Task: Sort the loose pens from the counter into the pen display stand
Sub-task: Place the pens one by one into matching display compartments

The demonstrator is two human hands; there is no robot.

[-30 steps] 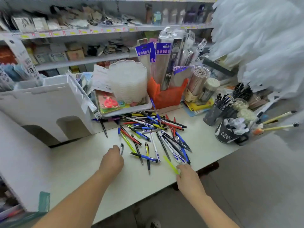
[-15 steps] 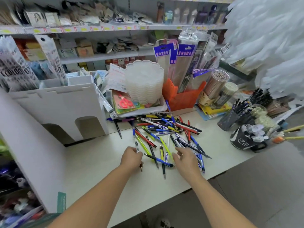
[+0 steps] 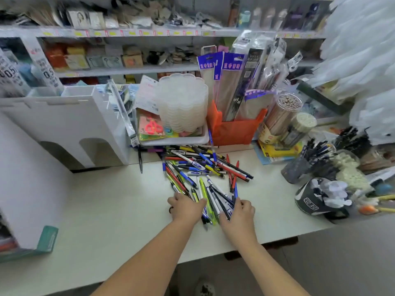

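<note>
Between the two hands, a bunch of pens (image 3: pixel 213 201) lies on the desk (image 3: pixel 111 214), squeezed from both sides: left hand (image 3: pixel 186 207) and right hand (image 3: pixel 240 211) each press curled fingers against it. Beyond this grip the pen pile (image 3: pixel 198 163) spreads; far left stands the white stand (image 3: pixel 64 124).

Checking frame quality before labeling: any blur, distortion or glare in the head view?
Head view: wide-angle bend bows the shelves; top shelf goods and the white plastic bags at right are soft and washed out; pens and both hands, left hand and right hand, stay fairly sharp; lighting even, shadows weak.
</note>
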